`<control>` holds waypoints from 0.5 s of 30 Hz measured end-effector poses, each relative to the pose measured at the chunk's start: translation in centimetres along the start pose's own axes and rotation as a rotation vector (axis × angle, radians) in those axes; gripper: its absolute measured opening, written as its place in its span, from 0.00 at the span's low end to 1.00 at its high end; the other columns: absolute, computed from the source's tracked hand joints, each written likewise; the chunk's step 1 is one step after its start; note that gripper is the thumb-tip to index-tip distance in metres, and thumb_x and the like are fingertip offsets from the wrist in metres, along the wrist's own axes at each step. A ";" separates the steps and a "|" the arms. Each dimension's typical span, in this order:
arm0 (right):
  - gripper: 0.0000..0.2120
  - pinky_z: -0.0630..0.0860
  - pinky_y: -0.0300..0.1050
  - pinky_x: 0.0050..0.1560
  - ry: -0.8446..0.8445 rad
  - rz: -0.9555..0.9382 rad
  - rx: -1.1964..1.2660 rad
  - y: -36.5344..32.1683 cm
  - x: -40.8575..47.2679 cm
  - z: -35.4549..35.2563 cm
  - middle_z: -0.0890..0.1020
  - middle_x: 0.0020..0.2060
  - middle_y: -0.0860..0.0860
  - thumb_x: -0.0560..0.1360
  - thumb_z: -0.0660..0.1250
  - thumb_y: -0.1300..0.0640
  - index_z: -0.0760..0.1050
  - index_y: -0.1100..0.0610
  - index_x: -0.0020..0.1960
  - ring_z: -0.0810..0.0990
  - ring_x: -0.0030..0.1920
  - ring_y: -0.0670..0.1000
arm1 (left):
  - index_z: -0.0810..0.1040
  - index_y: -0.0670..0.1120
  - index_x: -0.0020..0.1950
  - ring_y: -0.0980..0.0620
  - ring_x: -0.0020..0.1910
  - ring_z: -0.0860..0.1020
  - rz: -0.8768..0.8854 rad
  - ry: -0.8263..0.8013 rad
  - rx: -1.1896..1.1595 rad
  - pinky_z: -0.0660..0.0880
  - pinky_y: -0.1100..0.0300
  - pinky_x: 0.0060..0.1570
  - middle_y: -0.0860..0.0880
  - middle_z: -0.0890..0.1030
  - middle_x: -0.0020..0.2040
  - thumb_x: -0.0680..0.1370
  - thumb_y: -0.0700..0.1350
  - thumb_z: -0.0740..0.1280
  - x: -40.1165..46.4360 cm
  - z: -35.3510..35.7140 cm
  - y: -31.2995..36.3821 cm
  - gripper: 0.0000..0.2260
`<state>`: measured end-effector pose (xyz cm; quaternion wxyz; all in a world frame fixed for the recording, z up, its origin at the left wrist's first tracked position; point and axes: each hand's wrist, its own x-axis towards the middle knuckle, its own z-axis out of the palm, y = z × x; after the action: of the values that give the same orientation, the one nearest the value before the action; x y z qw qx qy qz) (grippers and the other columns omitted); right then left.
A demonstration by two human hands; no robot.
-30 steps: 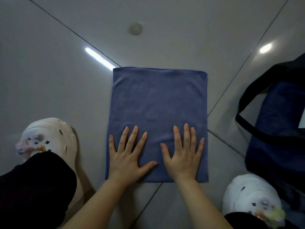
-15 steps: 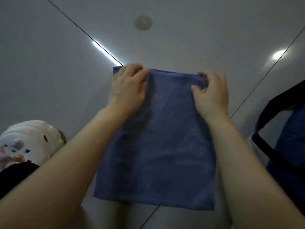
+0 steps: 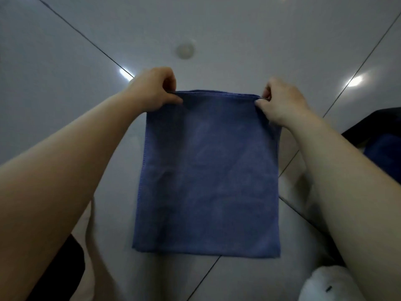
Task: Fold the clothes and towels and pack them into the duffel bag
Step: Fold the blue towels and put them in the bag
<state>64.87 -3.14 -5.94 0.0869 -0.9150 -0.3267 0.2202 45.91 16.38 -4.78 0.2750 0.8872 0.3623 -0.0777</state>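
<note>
A blue towel (image 3: 208,170), folded into a rectangle, lies on the grey tiled floor in the middle of the view. My left hand (image 3: 154,90) pinches its far left corner and my right hand (image 3: 280,101) pinches its far right corner. The far edge is raised slightly off the floor between the two hands. The near edge still rests flat. A dark navy duffel bag (image 3: 382,146) shows only partly at the right edge, behind my right forearm.
A white clog (image 3: 325,283) sits at the bottom right, and dark trouser cloth (image 3: 65,268) at the bottom left. A round floor drain cover (image 3: 185,49) lies beyond the towel. Bright light reflections mark the glossy tiles.
A second ago both hands pressed flat on the towel's near end. They reached to the far corners, gripped them, and now lift the far edge.
</note>
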 end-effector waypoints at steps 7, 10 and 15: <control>0.09 0.66 0.43 0.45 0.197 -0.110 0.253 0.4 -9.7 -1.5 0.82 0.47 0.58 0.73 0.70 0.60 0.80 0.59 0.53 0.78 0.50 0.58 | 0.80 0.49 0.48 0.54 0.36 0.73 0.052 0.067 -0.208 0.68 0.63 0.39 0.52 0.76 0.36 0.71 0.41 0.74 -8.8 -2.5 2.4 0.08; 0.05 0.64 0.42 0.41 0.294 -0.128 0.331 0.9 -16.0 0.8 0.81 0.42 0.59 0.69 0.68 0.65 0.81 0.62 0.45 0.78 0.45 0.59 | 0.81 0.49 0.44 0.44 0.39 0.78 0.007 0.135 -0.156 0.72 0.59 0.40 0.48 0.78 0.36 0.71 0.44 0.70 -14.7 1.8 1.4 0.04; 0.08 0.64 0.38 0.40 0.310 0.020 0.372 2.0 -23.0 7.8 0.80 0.42 0.57 0.68 0.68 0.71 0.79 0.62 0.44 0.77 0.42 0.56 | 0.82 0.48 0.43 0.39 0.42 0.79 -0.119 0.162 0.060 0.75 0.49 0.39 0.44 0.81 0.43 0.69 0.37 0.70 -21.7 9.4 -1.8 0.07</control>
<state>46.54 -19.25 -5.51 0.3006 -0.9094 -0.2540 0.1345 29.51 -0.67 -6.15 0.2130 0.8754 0.4327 -0.0325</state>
